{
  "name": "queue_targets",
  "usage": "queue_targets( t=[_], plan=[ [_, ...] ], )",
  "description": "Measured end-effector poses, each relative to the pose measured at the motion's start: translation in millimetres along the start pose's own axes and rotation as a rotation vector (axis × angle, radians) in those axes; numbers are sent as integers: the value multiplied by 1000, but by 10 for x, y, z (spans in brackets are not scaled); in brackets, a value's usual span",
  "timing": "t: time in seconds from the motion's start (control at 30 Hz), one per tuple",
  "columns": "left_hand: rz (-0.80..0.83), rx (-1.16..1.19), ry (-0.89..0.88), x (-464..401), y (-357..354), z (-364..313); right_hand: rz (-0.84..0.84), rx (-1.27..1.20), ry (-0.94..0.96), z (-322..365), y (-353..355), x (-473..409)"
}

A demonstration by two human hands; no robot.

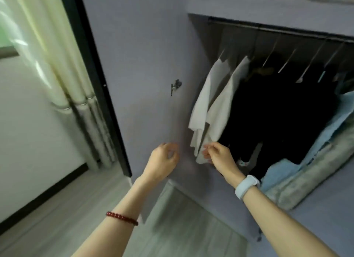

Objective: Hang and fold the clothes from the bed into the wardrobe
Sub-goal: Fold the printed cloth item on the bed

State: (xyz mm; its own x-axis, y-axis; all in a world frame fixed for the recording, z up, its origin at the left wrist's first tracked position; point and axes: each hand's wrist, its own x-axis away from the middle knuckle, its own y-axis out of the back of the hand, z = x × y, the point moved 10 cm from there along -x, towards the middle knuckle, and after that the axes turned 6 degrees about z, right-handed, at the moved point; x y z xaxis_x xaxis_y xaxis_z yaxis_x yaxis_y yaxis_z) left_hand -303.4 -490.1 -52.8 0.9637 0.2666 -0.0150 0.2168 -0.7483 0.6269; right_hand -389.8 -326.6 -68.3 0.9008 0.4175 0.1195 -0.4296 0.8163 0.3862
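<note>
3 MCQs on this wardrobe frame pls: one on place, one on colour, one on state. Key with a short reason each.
1. Where do the white garments hang in the wardrobe opening?
A. At its left end
B. In the middle
C. At its far right

2. What colour is the beaded bracelet on the left wrist?
A. Blue
B. Dark red
C. Yellow

3. What is the right hand doing?
A. Hanging idle, away from the clothes
B. Gripping the rail
C. Pinching the lower edge of a white garment

Answers
1. A: they hang by the left wall of the opening, with dark clothes to their right.
2. B: the beads read dark red against the forearm.
3. C: its fingertips close on the white hem, while the left hand holds nothing, fingers loosely curled.
</note>
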Motion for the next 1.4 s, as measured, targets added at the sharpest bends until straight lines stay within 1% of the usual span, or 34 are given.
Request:
queue_targets(
  t=[0.07, 0.1, 0.17, 0.23, 0.27, 0.37, 0.4, 0.47, 0.5, 0.6, 0.7, 0.8, 0.9, 0.93, 1.03, 1.17, 1.3, 1.4],
  plan=[
    [13, 21, 110, 491, 55, 555, 189, 40, -73, -300, -663, 198],
    [-1, 48, 197, 815, 154, 931, 324, 73, -102, -405, -1120, 337],
    [-50, 83, 320, 1215, 357, 1464, 507, 108, -133, -495, -1729, 513],
    [-148, 116, 464, 1664, 666, 2031, 698, 185, -138, -487, -2437, 689],
    [-228, 131, 526, 1931, 909, 2325, 799, 235, -135, -422, -2903, 765],
    [-427, 161, 676, 2564, 1576, 3022, 1018, 311, -100, -117, -4181, 960],
    [-477, 181, 714, 2730, 1758, 3201, 1059, 320, -76, 13, -4532, 1002],
    [-593, 207, 798, 3210, 2282, 3660, 1157, 377, -19, 317, -5454, 1141],
    [-629, 217, 823, 3330, 2416, 3753, 1173, 398, 14, 440, -5648, 1169],
    [-811, 263, 960, 4101, 2939, 4189, 1321, 437, 97, 849, -6628, 1464],
    [-949, 299, 1086, 4720, 3241, 4489, 1426, 460, 117, 1097, -7328, 1688],
    [-1061, 327, 1154, 4998, 3529, 4740, 1520, 496, 151, 1253, -7937, 1776],
    [-1180, 325, 1210, 5060, 3888, 4973, 1617, 532, 213, 1507, -8524, 1774],
    [-1247, 316, 1235, 5074, 4055, 5062, 1664, 535, 259, 1659, -8801, 1769],
    [-1364, 312, 1266, 5015, 4429, 5229, 1715, 531, 326, 1981, -9322, 1694],
    [-1458, 290, 1299, 4963, 4808, 5298, 1811, 575, 411, 2251, -9885, 1798],
    [-1617, 289, 1417, 5407, 4846, 5239, 1962, 655, 619, 2437, -10317, 2335],
    [-1667, 245, 1563, 5884, 4777, 5191, 2068, 691, 830, 2547, -10563, 2887]
  ],
)
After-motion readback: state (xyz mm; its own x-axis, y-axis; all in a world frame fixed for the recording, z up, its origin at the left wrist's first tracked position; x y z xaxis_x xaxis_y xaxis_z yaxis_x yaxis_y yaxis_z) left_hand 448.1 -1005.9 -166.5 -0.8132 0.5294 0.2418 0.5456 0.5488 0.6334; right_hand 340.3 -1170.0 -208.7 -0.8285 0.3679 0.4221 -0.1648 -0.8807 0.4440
